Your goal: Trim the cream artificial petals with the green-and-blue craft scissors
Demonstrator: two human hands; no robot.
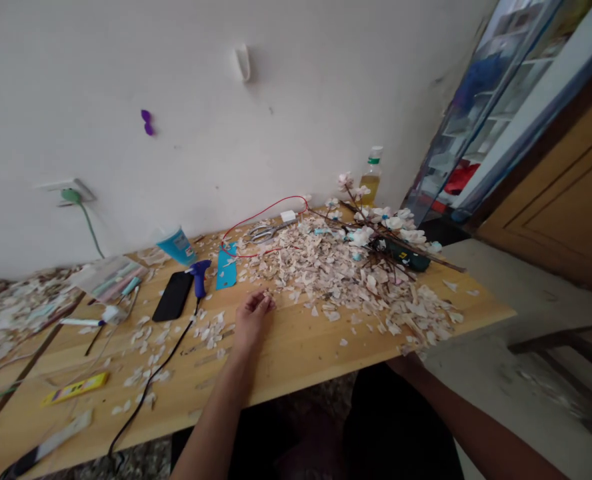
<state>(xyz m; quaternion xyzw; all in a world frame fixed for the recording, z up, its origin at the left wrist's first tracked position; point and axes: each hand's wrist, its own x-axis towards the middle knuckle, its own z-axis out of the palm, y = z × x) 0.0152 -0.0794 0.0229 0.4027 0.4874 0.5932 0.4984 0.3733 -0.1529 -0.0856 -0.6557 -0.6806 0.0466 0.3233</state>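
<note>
The left hand rests on the surface, its fingers pinched on a few pale petals, seemingly to keep them bunched. The right hand sits low at the near edge, just by the petal heap; its grip I cannot tell. The glue gun lies near, probably for easy reach. Print on the blue cup is illegible

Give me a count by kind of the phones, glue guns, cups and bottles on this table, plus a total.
Phone: 1
Glue gun: 1
Cup: 1
Bottle: 1
Total: 4

Loose petals are too many to count.
</note>
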